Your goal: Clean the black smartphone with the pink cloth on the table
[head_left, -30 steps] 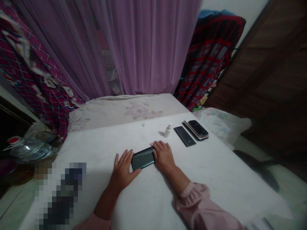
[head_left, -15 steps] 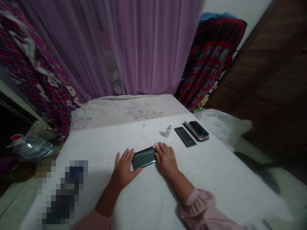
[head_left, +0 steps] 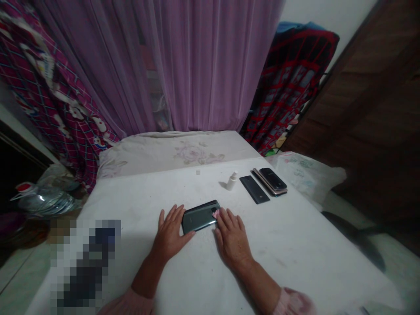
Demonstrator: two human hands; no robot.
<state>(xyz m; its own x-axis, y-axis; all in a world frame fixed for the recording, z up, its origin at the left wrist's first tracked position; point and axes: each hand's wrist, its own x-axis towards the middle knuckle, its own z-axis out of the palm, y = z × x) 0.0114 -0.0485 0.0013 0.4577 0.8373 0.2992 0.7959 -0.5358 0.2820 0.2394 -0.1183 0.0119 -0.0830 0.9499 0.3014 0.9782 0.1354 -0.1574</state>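
A glossy dark smartphone lies on the white-covered table, its back apparently facing up. My left hand grips its left end, fingers along the far corner and thumb at the near edge. At the phone's right end my right hand presses a small pink cloth against the edge near the camera area. Most of the cloth is hidden under my fingers. Beyond my right hand stands a small white spray bottle. A dark flat phone lies to its right.
Several stacked phones lie by the table's right side. A tiny grey square sits toward the back. Purple curtains hang behind the table. A large water bottle stands at left; a pixelated patch covers the left front.
My right hand has slid toward me and slightly right along the phone's right end with the pink cloth, uncovering the far right corner. My left hand keeps its hold.
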